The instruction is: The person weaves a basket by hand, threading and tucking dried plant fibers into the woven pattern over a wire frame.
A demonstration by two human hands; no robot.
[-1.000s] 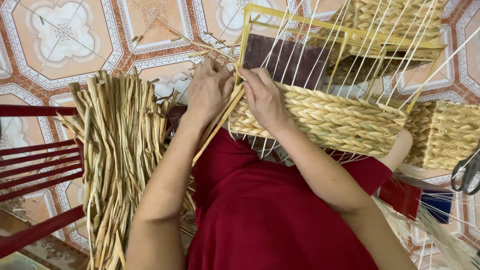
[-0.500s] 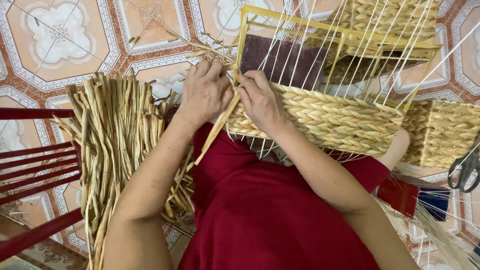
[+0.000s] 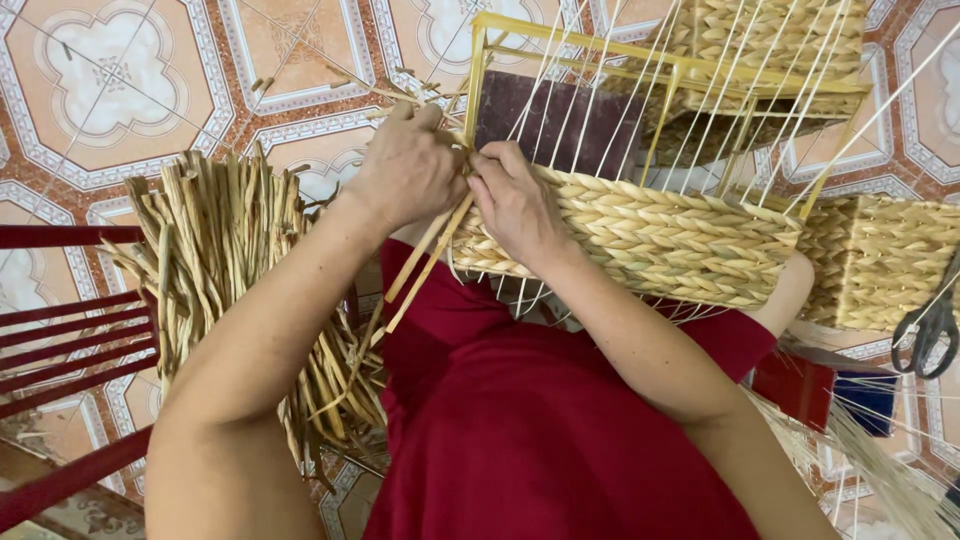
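Note:
A half-woven straw basket sits on a yellow wire frame resting on my lap, with white upright strands running through it. My left hand is closed on pale straw strands at the basket's left corner. My right hand presses on the woven wall at the same corner, its fingers pinching the weave beside the left hand. The two hands touch. The loose strand ends hang down over my red clothing.
A thick bundle of dried straw lies on the patterned tile floor at my left. A red slatted chair stands at far left. Finished woven baskets sit at right, with black scissors beside them.
Both hands have stayed at the basket's left corner; the left hand has shifted slightly up and closer around the strands. The straw bundle has not moved.

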